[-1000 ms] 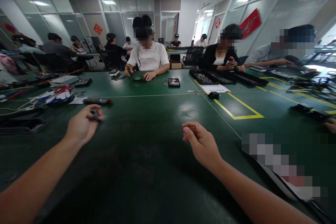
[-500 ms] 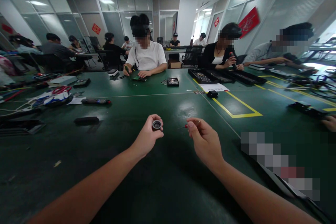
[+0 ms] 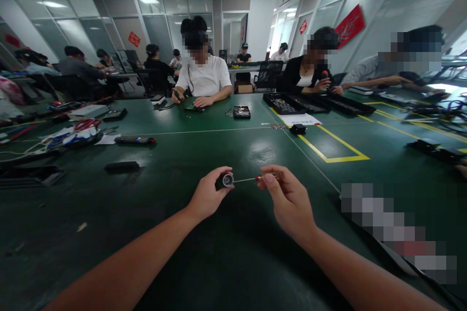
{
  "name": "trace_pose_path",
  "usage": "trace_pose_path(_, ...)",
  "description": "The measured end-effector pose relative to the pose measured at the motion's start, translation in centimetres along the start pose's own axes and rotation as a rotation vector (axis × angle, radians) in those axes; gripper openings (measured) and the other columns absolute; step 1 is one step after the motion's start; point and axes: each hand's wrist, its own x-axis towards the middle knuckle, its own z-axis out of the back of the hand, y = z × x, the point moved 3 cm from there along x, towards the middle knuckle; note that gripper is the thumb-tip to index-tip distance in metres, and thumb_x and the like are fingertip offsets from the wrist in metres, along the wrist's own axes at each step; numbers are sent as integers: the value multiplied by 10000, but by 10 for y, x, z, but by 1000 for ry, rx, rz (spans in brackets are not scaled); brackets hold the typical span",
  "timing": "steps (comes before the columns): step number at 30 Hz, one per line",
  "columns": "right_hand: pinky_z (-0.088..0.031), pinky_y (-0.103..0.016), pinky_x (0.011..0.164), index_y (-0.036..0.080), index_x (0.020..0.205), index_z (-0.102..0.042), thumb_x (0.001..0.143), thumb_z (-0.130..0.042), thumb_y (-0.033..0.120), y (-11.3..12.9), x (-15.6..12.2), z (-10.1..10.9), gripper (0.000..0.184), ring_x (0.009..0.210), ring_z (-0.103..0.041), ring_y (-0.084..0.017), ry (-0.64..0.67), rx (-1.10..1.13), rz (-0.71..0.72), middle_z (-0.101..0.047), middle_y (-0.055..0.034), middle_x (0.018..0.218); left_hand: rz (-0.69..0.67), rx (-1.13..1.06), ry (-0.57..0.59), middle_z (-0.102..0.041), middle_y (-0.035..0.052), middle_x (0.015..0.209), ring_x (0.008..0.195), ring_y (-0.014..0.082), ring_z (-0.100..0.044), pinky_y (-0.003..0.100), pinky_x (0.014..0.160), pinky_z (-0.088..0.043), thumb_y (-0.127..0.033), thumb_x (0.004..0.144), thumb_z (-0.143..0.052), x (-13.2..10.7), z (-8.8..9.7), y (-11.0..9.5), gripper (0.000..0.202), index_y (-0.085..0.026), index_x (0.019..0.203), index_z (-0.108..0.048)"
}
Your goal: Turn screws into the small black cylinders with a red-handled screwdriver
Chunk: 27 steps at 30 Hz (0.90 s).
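My left hand (image 3: 208, 193) is closed around a small round dark part with a silvery rim (image 3: 228, 180), its hollow face turned toward me and to the right. What kind of part it is I cannot make out. In my right hand (image 3: 290, 197) is a screwdriver (image 3: 258, 178) with a red collar and a partly see-through handle. Its thin shaft points left and the tip reaches the rim of the round part; whether it is inside the opening is too small to tell. Both hands are above the green table (image 3: 189, 262).
Left on the table lie a dark pen-shaped tool (image 3: 134, 140), a black bar (image 3: 122, 167) and tangled cables (image 3: 82, 133). A small black block (image 3: 298, 129) sits near yellow tape (image 3: 343, 160). Black parts trays (image 3: 284, 103) stand farther back. Co-workers sit across the table, one in a white shirt (image 3: 207, 77).
The round part has turned and shifted slightly right and down in my left hand. The screwdriver's shaft, earlier apart from it, now reaches its rim.
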Motion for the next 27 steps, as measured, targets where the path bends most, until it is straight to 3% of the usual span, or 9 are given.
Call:
trace_pose_path(5, -549, -335, 737, 231, 1103, -637, 992, -543, 405, -5, 1, -5, 227, 801, -721, -201, 82, -70, -5, -734, -36, 867, -1, 11, 12, -702, 24, 1065, 1008, 207, -649, 354, 925, -488, -169, 820, -751, -1, -1, -2, 257, -211, 1063, -678)
trace_pose_path(20, -550, -347, 789, 251, 1120, -620, 989, -547, 415, -10, 2, -7, 222, 872, -724, -206, 96, -20, -57, -740, -33, 935, -77, -31, 45, -703, 22, 1147, 1089, 199, -642, 368, 1003, -465, -151, 822, -761, -1, -1, 2, 382, -249, 1184, -690)
trace_pose_path(27, -503, -314, 710, 248, 1113, -602, 1010, -502, 405, -6, 2, -7, 213, 740, -674, -179, 139, -80, -48, -690, 5, 779, -55, -36, 19, -696, 33, 1170, 1115, 211, -631, 386, 1020, -457, -163, 827, -758, -1, 0, 5, 383, -246, 1194, -687)
